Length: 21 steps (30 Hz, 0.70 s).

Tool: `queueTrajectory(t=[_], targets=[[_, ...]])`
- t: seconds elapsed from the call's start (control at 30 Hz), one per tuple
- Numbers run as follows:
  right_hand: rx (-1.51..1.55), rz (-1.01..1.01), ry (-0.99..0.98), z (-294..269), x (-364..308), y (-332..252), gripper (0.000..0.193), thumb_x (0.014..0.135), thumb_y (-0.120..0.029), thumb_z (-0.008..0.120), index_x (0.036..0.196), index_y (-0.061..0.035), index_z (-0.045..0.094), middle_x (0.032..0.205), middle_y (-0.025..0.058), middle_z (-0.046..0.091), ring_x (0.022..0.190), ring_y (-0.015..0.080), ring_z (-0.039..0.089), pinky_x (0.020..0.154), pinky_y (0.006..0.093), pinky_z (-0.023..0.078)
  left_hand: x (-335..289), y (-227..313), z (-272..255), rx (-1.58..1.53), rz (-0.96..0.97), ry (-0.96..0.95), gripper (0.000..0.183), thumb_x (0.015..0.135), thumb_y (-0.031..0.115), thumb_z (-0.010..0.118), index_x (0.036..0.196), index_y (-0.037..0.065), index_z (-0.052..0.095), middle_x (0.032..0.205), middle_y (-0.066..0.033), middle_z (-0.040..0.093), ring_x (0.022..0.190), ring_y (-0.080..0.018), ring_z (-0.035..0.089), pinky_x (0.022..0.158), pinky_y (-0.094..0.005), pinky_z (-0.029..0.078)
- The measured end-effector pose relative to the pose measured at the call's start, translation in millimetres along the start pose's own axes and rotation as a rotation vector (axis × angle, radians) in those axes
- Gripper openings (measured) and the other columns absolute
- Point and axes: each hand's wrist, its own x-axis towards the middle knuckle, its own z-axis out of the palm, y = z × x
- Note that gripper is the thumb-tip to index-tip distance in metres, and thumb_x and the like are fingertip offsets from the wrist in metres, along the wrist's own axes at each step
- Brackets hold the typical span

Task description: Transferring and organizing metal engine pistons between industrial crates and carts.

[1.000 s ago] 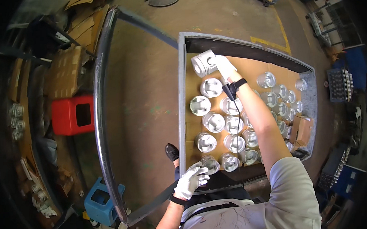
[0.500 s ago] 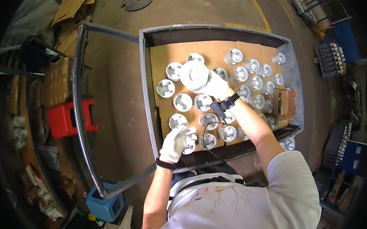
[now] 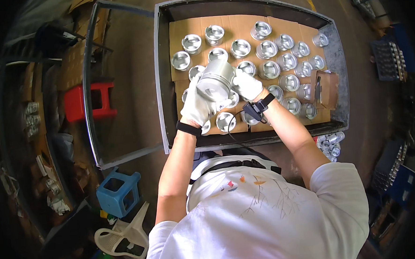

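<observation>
silver piston point(image 3: 215, 78) clear of cart edge point(image 3: 159, 85)

Grey-rimmed tray point(image 3: 336, 52) | cardboard sheets point(image 3: 235, 25) | silver pistons point(image 3: 240, 49), spaced apart | cardboard box point(image 3: 328, 90)

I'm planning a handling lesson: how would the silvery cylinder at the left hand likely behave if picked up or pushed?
The silvery cylinder looks metallic, so it is probably stiff and fairly heavy for its size. Its curved side suggests it could roll if laid sideways. Its shiny surface may be somewhat slippery.
</observation>
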Motion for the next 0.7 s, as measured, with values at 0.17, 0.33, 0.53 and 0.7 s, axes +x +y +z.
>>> queueTrajectory(t=[0.17, 0.33, 0.53, 0.7], targets=[[0.06, 0.131, -0.182, 9.0, -17.7, -48.2, 0.041, 0.091, -0.011, 0.054, 0.13, -0.0012, 0.05, 0.111, 0.0007, 0.058, 0.101, 0.0083, 0.052, 0.088, 0.0239, 0.045, -4.4, -23.7, -9.1, -0.18, -0.049, 0.111, 0.057, 0.099, 0.045, 0.043, 0.139, 0.005, 0.042, 0.13, -0.0164, 0.055, 0.116, -0.0308, 0.057, 0.088, -0.0462, 0.052], [-0.075, 0.061, -0.121, 34.3, -30.9, -59.1, 0.043, 0.09, -0.016, 0.061, 0.13, -0.0017, 0.051, 0.11, 0.0018, 0.057, 0.102, 0.0099, 0.052, 0.091, 0.0261, 0.044, -11.3, -39.5, -25.6, 0.08, 0.025, 0.136, 0.059, 0.094, 0.043, 0.053, 0.138, 0.006, 0.043, 0.132, -0.0142, 0.055, 0.113, -0.0302, 0.058, 0.092, -0.0484, 0.049], [-0.921, -0.158, -0.179, 56.6, -48.4, -114.0, 0.032, 0.086, -0.025, 0.065, 0.11, -0.0042, 0.062, 0.101, 0.008, 0.06, 0.098, 0.0235, 0.055, 0.087, 0.0354, 0.044, -33.9, -29.5, -6.2, -0.138, -0.049, -0.056, 0.055, 0.096, 0.045, 0.045, 0.136, 0.007, 0.046, 0.131, -0.013, 0.057, 0.114, -0.0295, 0.058, 0.093, -0.0473, 0.05], [-0.998, -0.268, -0.022, 64.0, -62.7, -94.0, 0.015, 0.084, -0.02, 0.065, 0.089, -0.0068, 0.069, 0.09, 0.0094, 0.061, 0.091, 0.0291, 0.055, 0.081, 0.0379, 0.045, -54.5, -26.1, 0.1, -0.127, -0.071, -0.059, 0.051, 0.098, 0.041, 0.04, 0.135, 0.007, 0.047, 0.131, -0.0136, 0.056, 0.115, -0.0294, 0.058, 0.089, -0.0454, 0.053]])
